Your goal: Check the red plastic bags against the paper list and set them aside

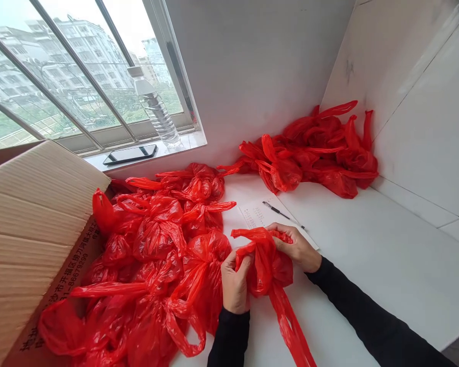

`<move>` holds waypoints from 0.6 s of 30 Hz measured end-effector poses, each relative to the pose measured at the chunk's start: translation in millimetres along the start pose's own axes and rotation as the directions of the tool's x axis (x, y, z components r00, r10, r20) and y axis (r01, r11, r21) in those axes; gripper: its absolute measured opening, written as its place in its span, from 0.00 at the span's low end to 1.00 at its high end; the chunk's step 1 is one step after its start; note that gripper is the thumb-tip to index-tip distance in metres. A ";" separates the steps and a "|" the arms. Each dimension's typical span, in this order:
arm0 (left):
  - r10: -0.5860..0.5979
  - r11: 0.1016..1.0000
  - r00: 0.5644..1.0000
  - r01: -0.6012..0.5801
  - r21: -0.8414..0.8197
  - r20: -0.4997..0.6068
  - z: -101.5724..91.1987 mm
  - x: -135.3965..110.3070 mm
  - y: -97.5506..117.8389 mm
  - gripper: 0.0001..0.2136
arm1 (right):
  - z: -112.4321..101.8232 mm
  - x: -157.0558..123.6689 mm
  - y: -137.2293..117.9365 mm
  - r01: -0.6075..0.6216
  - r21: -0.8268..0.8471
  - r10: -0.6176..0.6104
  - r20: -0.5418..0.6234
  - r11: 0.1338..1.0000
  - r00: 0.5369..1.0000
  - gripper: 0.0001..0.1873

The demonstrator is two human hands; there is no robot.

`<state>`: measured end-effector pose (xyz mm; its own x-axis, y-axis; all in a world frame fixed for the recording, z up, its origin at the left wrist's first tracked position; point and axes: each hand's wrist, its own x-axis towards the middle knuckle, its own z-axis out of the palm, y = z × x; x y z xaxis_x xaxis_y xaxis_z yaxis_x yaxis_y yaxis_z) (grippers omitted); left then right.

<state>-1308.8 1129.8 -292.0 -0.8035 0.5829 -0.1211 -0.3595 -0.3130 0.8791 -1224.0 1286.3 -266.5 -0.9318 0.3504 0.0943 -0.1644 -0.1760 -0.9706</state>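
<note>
A red plastic bag (pixel 265 267) is held between my two hands over the white table, one long handle trailing toward the front edge. My left hand (pixel 235 280) grips the bag's left side, thumb pressed against the folded fingers. On the other side, my right hand (pixel 296 247) pinches gathered red plastic near the top. What lies inside the bag is hidden. Close to my left hand, a large heap of knotted red bags (pixel 149 275) covers the left part of the table.
A second pile of red bags (pixel 321 153) lies against the back wall. Beyond my hands, a pen (pixel 283 213) rests on a printed sheet (pixel 252 216). An open cardboard box (pixel 46 204) stands left. The windowsill holds a phone (pixel 130 154) and a water bottle (pixel 156 112).
</note>
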 end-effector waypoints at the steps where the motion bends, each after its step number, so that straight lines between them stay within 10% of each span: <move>1: 0.001 1.000 1.000 -0.001 -0.009 0.010 -0.1 -0.7 0.5 0.12 | -0.3 0.6 2.1 0.005 0.014 -0.004 -0.012 1.000 1.000 0.20; 18: -0.172 0.927 0.979 0.123 -0.354 -0.111 11.6 -5.2 16.5 0.14 | 2.3 1.6 1.8 -0.013 0.010 0.014 -0.126 1.000 0.992 0.15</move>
<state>-1305.0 1130.4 -271.5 -0.7774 0.5408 -0.3211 -0.5998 -0.4839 0.6372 -1226.5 1284.5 -267.5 -0.8857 0.4614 0.0522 -0.1558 -0.1893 -0.9695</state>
